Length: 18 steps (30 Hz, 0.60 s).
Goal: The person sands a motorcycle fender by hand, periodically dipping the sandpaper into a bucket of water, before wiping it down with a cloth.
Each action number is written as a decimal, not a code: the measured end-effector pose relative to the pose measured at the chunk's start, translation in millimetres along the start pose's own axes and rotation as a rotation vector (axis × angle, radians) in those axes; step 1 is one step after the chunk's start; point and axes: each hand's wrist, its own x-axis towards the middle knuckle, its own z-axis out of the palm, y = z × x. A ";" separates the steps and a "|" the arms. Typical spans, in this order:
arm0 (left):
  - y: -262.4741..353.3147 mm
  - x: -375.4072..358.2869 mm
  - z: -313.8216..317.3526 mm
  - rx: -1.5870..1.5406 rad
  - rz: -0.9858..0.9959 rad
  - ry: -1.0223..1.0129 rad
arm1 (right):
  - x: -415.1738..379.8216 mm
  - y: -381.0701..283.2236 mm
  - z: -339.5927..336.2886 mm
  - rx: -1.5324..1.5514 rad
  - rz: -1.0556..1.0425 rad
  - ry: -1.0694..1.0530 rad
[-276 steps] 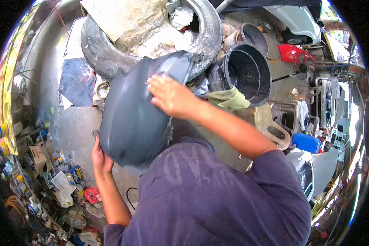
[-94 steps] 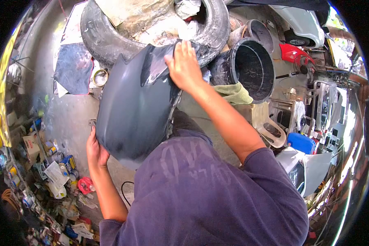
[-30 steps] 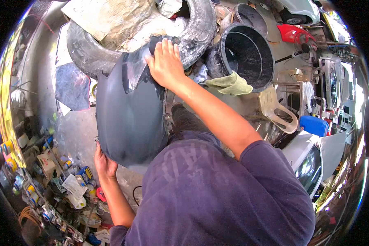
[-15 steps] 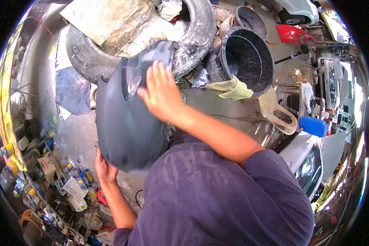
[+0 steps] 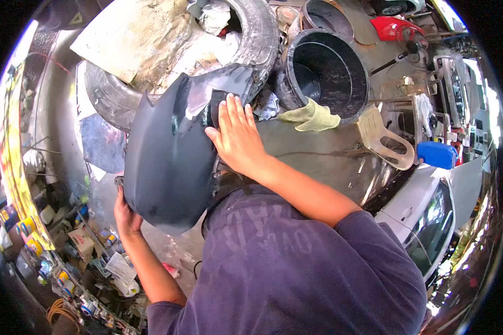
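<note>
A curved dark grey car body panel (image 5: 165, 162) lies in front of me, its far end resting against a big worn tyre (image 5: 257, 44). Near that end is a pale smooth patch (image 5: 200, 99) on its surface. My right hand (image 5: 239, 131) is flat, fingers stretched out, pressing on a small dark sheet (image 5: 215, 106) that looks like sandpaper, at the panel's right side. At the near left edge, my left hand (image 5: 128, 216) grips the panel, its fingertips partly hidden by the edge.
A black bucket (image 5: 360, 72) with a yellow-green cloth (image 5: 313, 117) over its rim stands beyond my right hand. Further right are a beige plastic chair (image 5: 385, 139), a blue container (image 5: 437, 154) and a silver car (image 5: 413, 206). Cluttered cans and papers (image 5: 120, 268) lie at left.
The panel has tilted, its far end turning right and its near end shifting left with my left hand. My right hand has moved slightly right, still flat. The view has shifted too.
</note>
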 end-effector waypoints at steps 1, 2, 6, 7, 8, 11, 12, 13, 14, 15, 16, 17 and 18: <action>9.5 7.6 4.1 0.049 -0.018 0.038 | 6.4 5.0 0.6 0.013 0.006 0.015; 16.4 14.8 6.0 0.098 -0.035 0.082 | 12.7 10.5 2.0 0.018 0.019 0.016; 26.9 30.1 8.1 0.288 -0.075 0.190 | 18.3 11.1 7.5 0.020 0.042 0.030; 27.0 30.7 4.2 0.350 -0.092 0.209 | 12.5 7.8 11.2 0.030 0.025 0.024; 24.3 35.6 -7.3 0.343 -0.122 0.246 | 7.6 5.0 14.0 0.036 0.011 0.024; 17.6 33.2 -6.8 0.318 -0.183 0.152 | 5.5 -2.9 22.1 0.028 0.024 0.066; 13.9 32.3 -3.9 0.312 -0.218 0.128 | 17.7 -0.2 20.8 0.023 0.050 0.074; 12.2 31.6 -1.5 0.313 -0.252 0.107 | 31.4 2.2 22.0 0.024 0.079 0.086; 6.1 32.5 1.5 0.289 -0.228 0.114 | 46.9 6.2 27.2 0.038 0.133 0.160; 4.2 31.0 -1.4 0.232 -0.238 0.044 | 60.8 7.4 34.5 -0.024 0.211 0.203; 5.4 30.1 -1.6 0.216 -0.236 0.039 | 66.9 -0.4 38.4 -0.029 0.240 0.215; 7.4 31.5 -0.9 0.197 -0.233 0.031 | 70.8 -6.9 40.6 -0.037 0.267 0.228; 9.4 30.9 -5.5 0.202 -0.219 0.052 | 68.9 -14.0 41.6 -0.029 0.269 0.213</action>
